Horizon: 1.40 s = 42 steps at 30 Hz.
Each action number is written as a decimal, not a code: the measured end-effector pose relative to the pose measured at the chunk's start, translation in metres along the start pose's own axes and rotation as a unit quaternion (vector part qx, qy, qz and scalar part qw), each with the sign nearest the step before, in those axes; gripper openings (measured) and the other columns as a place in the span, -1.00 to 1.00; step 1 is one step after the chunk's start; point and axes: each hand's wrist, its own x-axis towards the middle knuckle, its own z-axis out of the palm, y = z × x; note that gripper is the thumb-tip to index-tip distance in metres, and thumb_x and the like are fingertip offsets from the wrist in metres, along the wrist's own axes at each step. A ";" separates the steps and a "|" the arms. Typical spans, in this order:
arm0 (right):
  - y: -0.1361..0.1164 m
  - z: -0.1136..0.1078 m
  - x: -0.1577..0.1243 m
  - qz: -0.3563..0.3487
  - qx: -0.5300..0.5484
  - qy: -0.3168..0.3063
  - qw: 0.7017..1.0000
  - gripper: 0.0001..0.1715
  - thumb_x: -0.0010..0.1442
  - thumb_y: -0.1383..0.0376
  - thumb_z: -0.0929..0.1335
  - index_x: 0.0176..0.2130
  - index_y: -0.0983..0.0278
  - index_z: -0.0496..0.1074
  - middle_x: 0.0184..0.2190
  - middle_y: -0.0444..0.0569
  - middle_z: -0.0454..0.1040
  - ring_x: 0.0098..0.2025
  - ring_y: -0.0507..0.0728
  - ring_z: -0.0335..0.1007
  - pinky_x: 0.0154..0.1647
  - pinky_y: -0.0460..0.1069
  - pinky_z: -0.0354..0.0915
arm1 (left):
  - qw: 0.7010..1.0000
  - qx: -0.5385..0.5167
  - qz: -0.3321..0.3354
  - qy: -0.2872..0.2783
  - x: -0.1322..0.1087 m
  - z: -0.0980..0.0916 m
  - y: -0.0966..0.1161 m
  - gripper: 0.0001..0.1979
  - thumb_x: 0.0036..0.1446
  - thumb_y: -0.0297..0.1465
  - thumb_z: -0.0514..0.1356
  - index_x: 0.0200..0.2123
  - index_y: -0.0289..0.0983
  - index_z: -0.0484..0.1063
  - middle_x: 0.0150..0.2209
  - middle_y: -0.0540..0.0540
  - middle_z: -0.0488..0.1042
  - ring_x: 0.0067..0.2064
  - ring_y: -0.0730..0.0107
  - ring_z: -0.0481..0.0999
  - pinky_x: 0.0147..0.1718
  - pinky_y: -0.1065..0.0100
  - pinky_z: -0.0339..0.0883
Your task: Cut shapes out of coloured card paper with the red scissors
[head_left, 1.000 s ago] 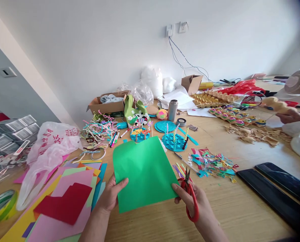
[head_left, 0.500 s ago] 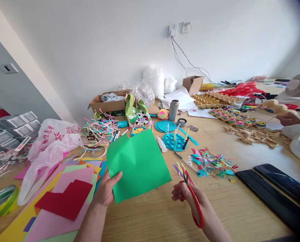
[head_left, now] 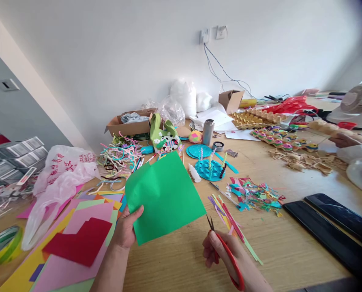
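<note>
A sheet of green paper is raised above the table, its lower left edge pinched by my left hand. Red-handled scissors sit in my right hand, fingers wrapped round the handles. Their slightly parted blades point up at the sheet's lower right corner; whether they touch it I cannot tell. Behind the scissors lie thin coloured paper strips. Left of my left hand is a pile of coloured paper with a cut red piece on top.
Paper scraps and two black phones lie to the right. Further back stand a blue disc with upright fuzzy stems, a metal bottle and a green bag. Another person's hand is at far right.
My right hand has shifted slightly left and down, bringing the scissor blades near the green sheet's corner and uncovering more of the strips. The green sheet has moved a little left.
</note>
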 end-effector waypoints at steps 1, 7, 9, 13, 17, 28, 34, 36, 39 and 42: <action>0.001 0.000 0.000 0.000 0.002 0.004 1.000 -0.31 0.09 -0.25 0.14 -0.48 0.30 0.34 -0.53 0.03 0.50 -0.52 0.12 0.44 -0.47 -0.03 0.25 | 1.000 -0.002 0.000 0.000 0.000 0.000 0.000 -0.32 -0.18 -0.43 0.37 0.08 -0.25 0.31 -0.15 -0.18 0.54 -0.13 0.06 0.53 -0.13 0.13 0.41; 0.003 -0.001 0.000 0.002 0.002 0.011 1.000 -0.30 0.08 -0.26 0.14 -0.48 0.29 0.33 -0.54 0.03 0.49 -0.53 0.12 0.43 -0.48 -0.02 0.24 | 1.000 -0.010 -0.014 -0.006 0.000 0.000 -0.001 -0.32 -0.21 -0.42 0.38 0.07 -0.24 0.32 -0.15 -0.17 0.55 -0.11 0.04 0.52 -0.13 0.11 0.41; 0.002 -0.001 0.000 0.004 0.004 0.006 1.000 -0.30 0.07 -0.27 0.14 -0.48 0.29 0.33 -0.53 0.04 0.50 -0.53 0.13 0.44 -0.47 -0.02 0.25 | 1.000 -0.009 -0.017 -0.004 0.000 0.001 -0.001 -0.32 -0.22 -0.43 0.39 0.06 -0.25 0.33 -0.17 -0.18 0.55 -0.10 0.03 0.51 -0.13 0.11 0.41; 0.000 0.001 0.000 0.006 0.003 0.000 1.000 -0.28 0.06 -0.28 0.14 -0.49 0.29 0.34 -0.53 0.05 0.49 -0.53 0.13 0.43 -0.47 -0.01 0.24 | 1.000 -0.010 -0.017 0.002 -0.001 0.003 -0.001 -0.34 -0.23 -0.44 0.39 0.03 -0.26 0.35 -0.20 -0.18 0.56 -0.09 0.02 0.51 -0.13 0.12 0.41; -0.002 0.003 -0.001 0.001 0.009 -0.004 1.000 -0.28 0.06 -0.28 0.14 -0.49 0.30 0.33 -0.55 0.03 0.48 -0.54 0.11 0.44 -0.48 -0.03 0.25 | 1.000 -0.009 -0.017 0.007 0.000 0.004 -0.002 -0.34 -0.24 -0.45 0.39 0.02 -0.25 0.35 -0.21 -0.16 0.56 -0.09 0.03 0.51 -0.13 0.13 0.42; 0.001 0.003 0.002 0.017 0.053 0.007 0.998 -0.30 0.04 -0.27 0.19 -0.53 0.31 0.27 -0.61 -0.03 0.42 -0.64 0.03 0.38 -0.61 -0.11 0.21 | 1.000 0.016 -0.020 0.012 0.002 0.000 -0.002 -0.35 -0.23 -0.43 0.39 0.02 -0.22 0.36 -0.21 -0.11 0.57 -0.17 0.13 0.55 -0.14 0.16 0.43; 0.004 0.002 0.003 0.042 0.067 0.011 0.997 -0.31 -0.05 -0.27 0.27 -0.55 0.31 0.27 -0.66 -0.09 0.40 -0.69 0.01 0.35 -0.68 -0.15 0.17 | 1.000 0.023 -0.016 0.009 0.003 0.000 -0.004 -0.34 -0.22 -0.43 0.39 0.04 -0.20 0.35 -0.18 -0.13 0.56 -0.15 0.10 0.54 -0.13 0.15 0.42; 0.005 0.002 0.003 0.046 0.066 0.014 0.997 -0.33 -0.05 -0.26 0.29 -0.55 0.32 0.28 -0.66 -0.09 0.40 -0.70 0.00 0.34 -0.69 -0.15 0.16 | 1.000 0.023 -0.015 0.006 0.004 -0.001 -0.005 -0.36 -0.21 -0.43 0.38 0.04 -0.19 0.36 -0.17 -0.12 0.56 -0.15 0.12 0.54 -0.12 0.16 0.42; 0.006 0.002 0.003 0.051 0.065 0.014 0.996 -0.34 -0.04 -0.24 0.30 -0.55 0.32 0.28 -0.67 -0.09 0.40 -0.71 0.00 0.34 -0.71 -0.16 0.14 | 1.000 0.024 -0.016 0.002 0.005 -0.003 -0.005 -0.38 -0.19 -0.43 0.38 0.02 -0.19 0.37 -0.18 -0.10 0.56 -0.16 0.15 0.55 -0.12 0.17 0.42; 0.006 0.001 0.003 0.053 0.064 0.013 0.996 -0.35 -0.04 -0.22 0.30 -0.55 0.32 0.27 -0.67 -0.10 0.40 -0.71 0.00 0.34 -0.72 -0.17 0.13 | 0.999 0.025 -0.021 0.002 0.005 -0.003 -0.005 -0.38 -0.19 -0.43 0.38 0.03 -0.19 0.36 -0.18 -0.10 0.56 -0.16 0.15 0.55 -0.13 0.16 0.43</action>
